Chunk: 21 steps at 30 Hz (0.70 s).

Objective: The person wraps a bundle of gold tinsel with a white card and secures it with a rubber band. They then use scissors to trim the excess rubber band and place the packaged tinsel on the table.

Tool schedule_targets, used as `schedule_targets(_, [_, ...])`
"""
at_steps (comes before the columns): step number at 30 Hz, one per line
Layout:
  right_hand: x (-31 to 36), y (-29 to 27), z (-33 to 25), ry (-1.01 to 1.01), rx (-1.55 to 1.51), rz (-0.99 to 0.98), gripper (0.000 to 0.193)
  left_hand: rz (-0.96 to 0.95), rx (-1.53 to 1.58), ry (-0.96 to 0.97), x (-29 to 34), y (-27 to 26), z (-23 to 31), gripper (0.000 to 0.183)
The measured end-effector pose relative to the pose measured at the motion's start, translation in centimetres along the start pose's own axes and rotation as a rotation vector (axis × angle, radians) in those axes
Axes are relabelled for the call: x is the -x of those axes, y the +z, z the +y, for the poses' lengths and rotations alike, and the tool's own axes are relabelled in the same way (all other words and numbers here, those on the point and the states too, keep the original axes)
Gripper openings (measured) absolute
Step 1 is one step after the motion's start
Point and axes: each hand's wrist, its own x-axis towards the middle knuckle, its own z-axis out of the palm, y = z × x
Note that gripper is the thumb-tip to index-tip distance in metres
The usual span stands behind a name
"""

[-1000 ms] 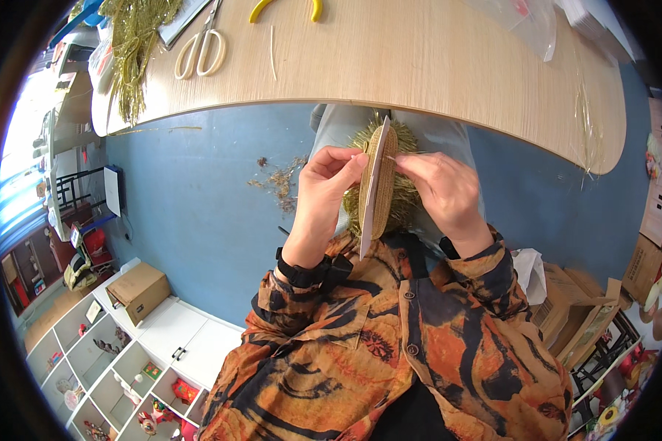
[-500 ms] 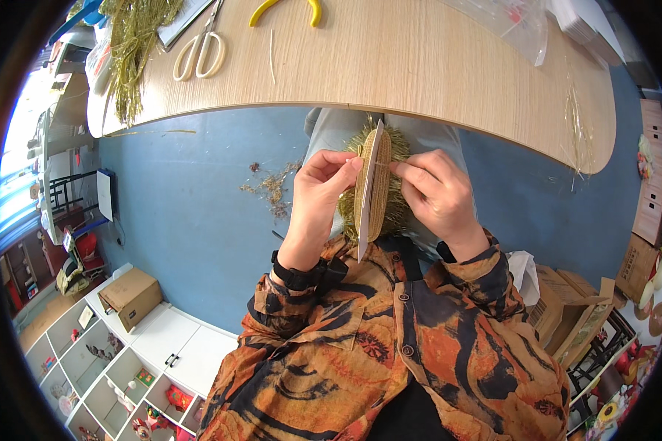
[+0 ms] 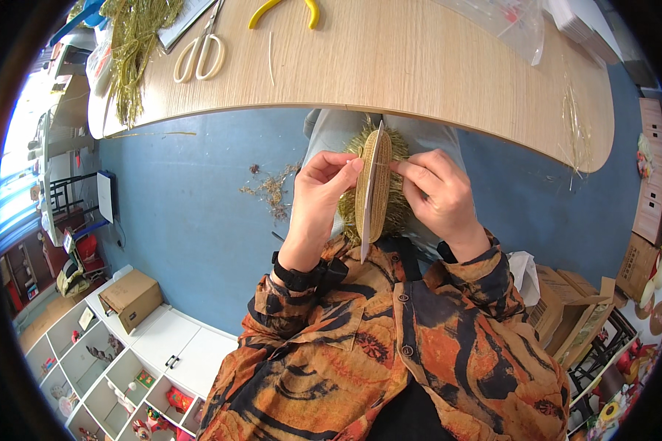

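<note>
Over my lap stands an oval piece of gold tinsel windings point(image 3: 380, 176), long side upright, with a thin white card point(image 3: 368, 217) running edge-on through it. Bushy gold tinsel point(image 3: 399, 209) spreads behind and below it. My left hand point(image 3: 316, 197) pinches thumb against forefinger at the left face of the windings; a tiny pale tip shows there, too small to name. On the opposite face my right hand point(image 3: 443, 197) is closed, thumb and forefinger pinching what looks like a fine strand that crosses the windings. Its other fingers are curled in.
On the wooden table point(image 3: 390, 62) ahead lie white-handled scissors point(image 3: 200, 59), yellow-handled pliers point(image 3: 312, 13), a thin white strip point(image 3: 271, 59) and a gold tinsel bundle point(image 3: 129, 73). Tinsel scraps point(image 3: 272, 192) litter the blue floor. Cardboard boxes point(image 3: 566, 301) stand at right, white shelves point(image 3: 110, 382) at lower left.
</note>
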Motion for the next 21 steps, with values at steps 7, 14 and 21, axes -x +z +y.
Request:
schedule_targets(7, [-0.12,0.02,0.13,-0.006,0.009,-0.004,0.023,0.008,0.038,-0.022,0.12,0.12,0.17,0.016])
schedule_targets(14, [0.02,-0.25,0.28,-0.017,0.019,-0.027,0.024,0.010,0.035,-0.026,0.12,0.10,0.06,0.017])
schedule_targets(21, [-0.08,-0.45,0.21,-0.039,0.028,-0.033,0.024,0.005,0.047,-0.037,0.00,0.08,-0.01,0.017])
